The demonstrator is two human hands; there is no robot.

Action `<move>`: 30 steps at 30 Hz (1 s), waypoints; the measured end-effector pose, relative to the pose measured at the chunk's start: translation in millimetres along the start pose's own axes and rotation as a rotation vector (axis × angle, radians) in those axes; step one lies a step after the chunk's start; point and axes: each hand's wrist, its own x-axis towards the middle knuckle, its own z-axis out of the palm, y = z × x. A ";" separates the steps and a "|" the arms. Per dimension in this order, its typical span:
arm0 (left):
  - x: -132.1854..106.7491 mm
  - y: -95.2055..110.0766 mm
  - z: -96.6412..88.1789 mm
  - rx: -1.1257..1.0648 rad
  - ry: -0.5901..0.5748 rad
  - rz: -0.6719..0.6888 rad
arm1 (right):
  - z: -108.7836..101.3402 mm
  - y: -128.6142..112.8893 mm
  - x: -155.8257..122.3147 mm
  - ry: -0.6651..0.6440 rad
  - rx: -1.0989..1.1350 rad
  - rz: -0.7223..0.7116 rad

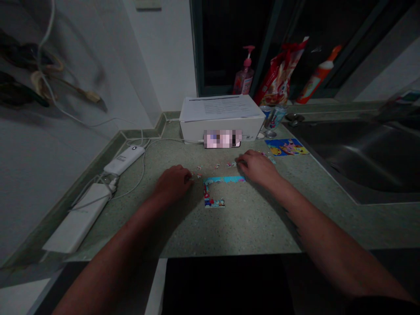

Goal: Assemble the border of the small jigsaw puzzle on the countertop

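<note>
A partly joined jigsaw frame (213,189) lies on the speckled green countertop (249,223), with a blue strip along the top and a short multicoloured run down the left. My left hand (173,183) rests just left of its top corner, fingers curled beside small loose puzzle pieces (198,168). My right hand (257,168) sits at the strip's right end, fingertips at a loose piece (231,164). Whether either hand pinches a piece is hidden. A colourful picture card (286,147) lies beyond my right hand.
A white box (221,129) topped with printed paper stands at the back, a pixelated patch on its front. White electrical units (124,160) and cables lie along the left wall. A steel sink (357,157) lies right. Bottles stand behind the box.
</note>
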 end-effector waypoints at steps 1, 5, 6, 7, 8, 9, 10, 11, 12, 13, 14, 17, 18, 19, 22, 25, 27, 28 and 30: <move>0.1 -0.4 -0.3 -0.012 0.006 0.005 | 0.7 0.8 0.2 0.005 0.000 -0.001; 0.8 0.5 -2.1 -0.134 0.030 -0.045 | 2.8 0.5 -1.2 0.080 0.041 -0.037; 0.8 1.8 -2.2 -0.203 0.035 -0.068 | 2.9 -2.2 -2.7 0.115 0.077 -0.067; 0.8 3.5 -2.1 -0.295 0.036 -0.083 | 2.8 -6.6 -4.9 0.153 0.124 -0.108; 0.9 5.6 -1.6 -0.408 0.033 -0.086 | 2.5 -12.8 -8.0 0.190 0.180 -0.161; 0.9 7.8 -0.9 -0.533 0.023 -0.077 | 2.1 -20.5 -11.9 0.227 0.242 -0.221; 0.9 10.1 0.2 -0.655 -0.002 -0.059 | 1.8 -29.5 -16.5 0.252 0.305 -0.296; 0.9 12.1 1.4 -0.759 -0.027 -0.044 | 1.8 -39.0 -21.5 0.266 0.356 -0.375; 0.9 13.9 2.8 -0.848 -0.052 -0.032 | 2.0 -48.5 -26.8 0.272 0.395 -0.445; 0.7 15.4 4.3 -0.924 -0.075 -0.026 | 2.6 -57.4 -31.7 0.278 0.417 -0.498; 0.4 16.5 5.7 -0.990 -0.097 -0.027 | 3.5 -65.0 -36.0 0.279 0.418 -0.537; -1.1 18.5 9.4 -1.160 -0.167 -0.038 | 6.7 -77.8 -43.3 0.293 0.394 -0.602; -1.5 18.8 10.3 -1.200 -0.190 -0.039 | 7.4 -78.7 -43.9 0.294 0.387 -0.607; -1.8 19.0 11.0 -1.229 -0.208 -0.039 | 7.8 -78.4 -43.9 0.291 0.381 -0.606; -1.9 19.8 12.0 -1.272 -0.238 -0.034 | 7.2 -73.4 -41.9 0.267 0.369 -0.608; -1.9 20.8 10.7 -1.274 -0.251 -0.034 | 6.2 -68.1 -40.0 0.255 0.357 -0.638; -2.4 21.4 9.1 -1.266 -0.263 -0.023 | 6.5 -66.5 -39.3 0.255 0.355 -0.641; -2.8 21.7 8.5 -1.260 -0.264 -0.015 | 6.9 -66.3 -39.1 0.252 0.358 -0.633; -3.5 22.1 8.1 -1.245 -0.257 -0.001 | 8.2 -66.7 -38.9 0.234 0.373 -0.611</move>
